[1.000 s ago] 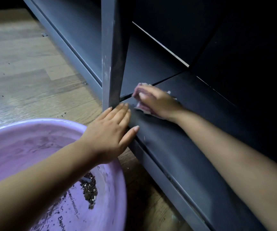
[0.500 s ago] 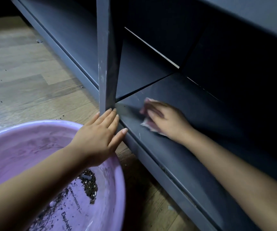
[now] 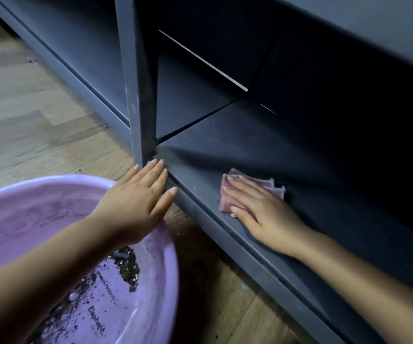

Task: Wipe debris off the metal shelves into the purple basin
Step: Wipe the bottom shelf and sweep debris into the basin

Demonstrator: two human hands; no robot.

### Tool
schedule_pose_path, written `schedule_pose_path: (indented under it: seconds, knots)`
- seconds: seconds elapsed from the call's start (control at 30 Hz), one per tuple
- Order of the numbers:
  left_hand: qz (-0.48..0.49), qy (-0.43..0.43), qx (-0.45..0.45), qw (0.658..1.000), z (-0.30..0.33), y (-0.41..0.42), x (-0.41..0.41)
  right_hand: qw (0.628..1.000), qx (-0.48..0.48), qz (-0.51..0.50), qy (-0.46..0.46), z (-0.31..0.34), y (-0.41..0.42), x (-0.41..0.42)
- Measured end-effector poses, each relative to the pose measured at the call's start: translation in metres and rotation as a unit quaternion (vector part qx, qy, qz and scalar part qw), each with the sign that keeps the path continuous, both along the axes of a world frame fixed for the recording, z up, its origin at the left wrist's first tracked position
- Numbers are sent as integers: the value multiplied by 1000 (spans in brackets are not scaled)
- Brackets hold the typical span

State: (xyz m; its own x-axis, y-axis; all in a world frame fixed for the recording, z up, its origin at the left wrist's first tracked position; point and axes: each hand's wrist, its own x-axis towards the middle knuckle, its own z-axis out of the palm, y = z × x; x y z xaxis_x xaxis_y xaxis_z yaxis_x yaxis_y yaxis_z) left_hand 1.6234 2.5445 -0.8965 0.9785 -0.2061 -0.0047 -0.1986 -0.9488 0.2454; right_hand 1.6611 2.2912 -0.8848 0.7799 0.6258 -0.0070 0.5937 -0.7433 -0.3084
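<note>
Wooden plank floor [image 3: 39,115]: pale brown boards with visible grain and seams, running along the left side and continuing into the lower middle of the view. Small dark specks [image 3: 105,125] lie scattered on the boards, some close to the base of the furniture. One small dark fragment [image 3: 30,60] sits on the floor toward the upper left. A pale scrap [image 3: 245,286] lies on the boards in the lower middle, in shadow; its material cannot be determined.

A pink cloth [image 3: 227,197] lies on the dark metal shelf [image 3: 287,155].
</note>
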Motion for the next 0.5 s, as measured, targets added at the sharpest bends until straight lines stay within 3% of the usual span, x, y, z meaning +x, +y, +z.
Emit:
schedule_pose_path:
  seconds: [0.2, 0.37, 0.43, 0.5]
  knots:
    - [-39, -6, 4, 999, 12, -31, -2, 996, 52, -11, -75, -2, -16, -6]
    - [-55, 2, -7, 998, 13, -47, -4, 988, 96, -73, -97, 23, -26, 35]
    - [-59, 4, 0, 998, 11, -52, -2, 985, 83, -121, -87, 28, -25, 62]
    - [-65, 5, -3, 998, 9, -55, 2, 983, 99, -154, -20, 27, -18, 84]
